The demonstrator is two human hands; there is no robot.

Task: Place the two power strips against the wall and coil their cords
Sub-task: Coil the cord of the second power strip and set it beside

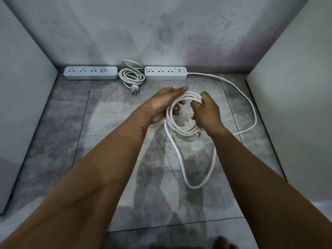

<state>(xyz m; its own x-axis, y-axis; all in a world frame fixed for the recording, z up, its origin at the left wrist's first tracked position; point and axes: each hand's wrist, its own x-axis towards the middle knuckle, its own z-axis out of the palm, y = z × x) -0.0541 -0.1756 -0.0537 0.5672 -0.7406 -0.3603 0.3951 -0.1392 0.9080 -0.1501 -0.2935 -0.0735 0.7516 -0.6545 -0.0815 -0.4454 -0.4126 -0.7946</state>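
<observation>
the floor (59,126) is laid in large grey tiles, mottled with paler patches and split by thin dark grout lines. a plain pale left panel (21,83) stands upright on it at one side, and a right panel (296,90) stands opposite, lighter in tone. a narrow brownish skirting (224,70) runs along the floor's far edge between them.
</observation>
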